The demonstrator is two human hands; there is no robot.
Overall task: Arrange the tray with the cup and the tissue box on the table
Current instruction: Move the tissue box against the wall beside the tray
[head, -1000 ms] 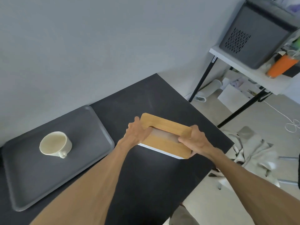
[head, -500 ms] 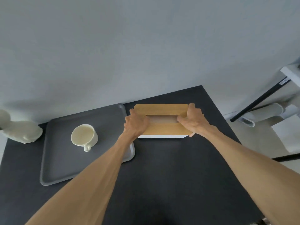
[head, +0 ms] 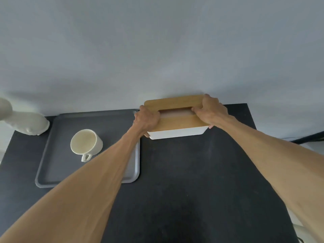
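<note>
The tissue box (head: 177, 133) is white with a wooden slotted lid and sits at the back of the black table (head: 192, 181), close to the wall. My left hand (head: 146, 120) grips its left end and my right hand (head: 209, 111) grips its right end. Just left of the box lies a grey tray (head: 57, 172), its near right corner partly hidden by my left forearm. A cream cup (head: 85, 144) stands on the tray, handle pointing toward me.
A pale ceramic figure (head: 26, 122) stands on the table's back left corner, beside the tray. A grey wall runs right behind the table. The table's right edge drops to the floor, where a dark leg of another piece of furniture (head: 310, 137) shows.
Both hands have carried the tissue box from the table's right front edge back to the wall, beside the tray. My head has turned left, so the shelf and floor clutter left the view.
</note>
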